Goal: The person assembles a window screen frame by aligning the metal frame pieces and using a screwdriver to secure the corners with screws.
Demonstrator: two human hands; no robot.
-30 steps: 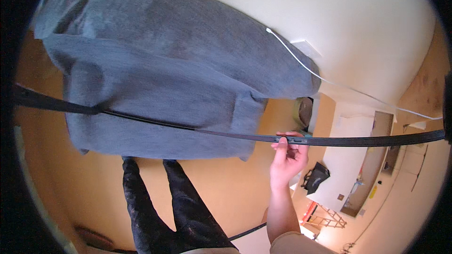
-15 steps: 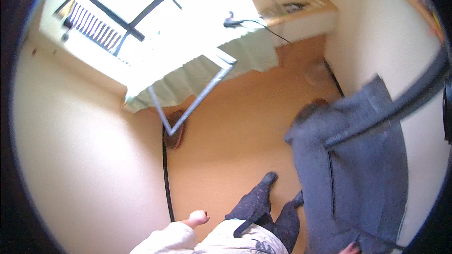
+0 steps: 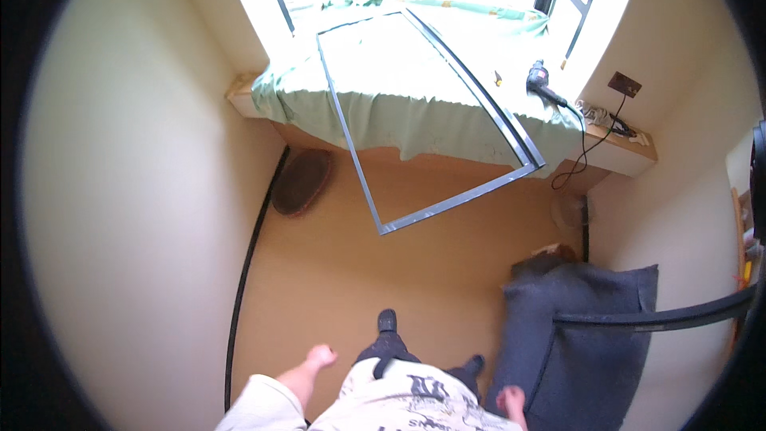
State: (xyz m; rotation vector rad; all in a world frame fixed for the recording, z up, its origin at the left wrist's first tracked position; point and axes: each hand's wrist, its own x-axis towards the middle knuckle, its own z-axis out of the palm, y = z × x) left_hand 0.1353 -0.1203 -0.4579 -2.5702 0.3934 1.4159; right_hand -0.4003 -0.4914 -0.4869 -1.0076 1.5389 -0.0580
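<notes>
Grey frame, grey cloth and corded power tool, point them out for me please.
Grey frame [image 3: 456, 200], head view: near bar.
Grey cloth [image 3: 586, 369], head view: its middle.
Corded power tool [image 3: 538, 77], head view: its body.

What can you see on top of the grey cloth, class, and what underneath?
A dark frame lies across the grey cloth. Something brown shows at its far edge; whatever lies underneath is covered.

Beside the right hand, the lower edge cuts off the grey blanket; farther right, a black rail runs out of view. The left hand shows indistinct fingers.
</notes>
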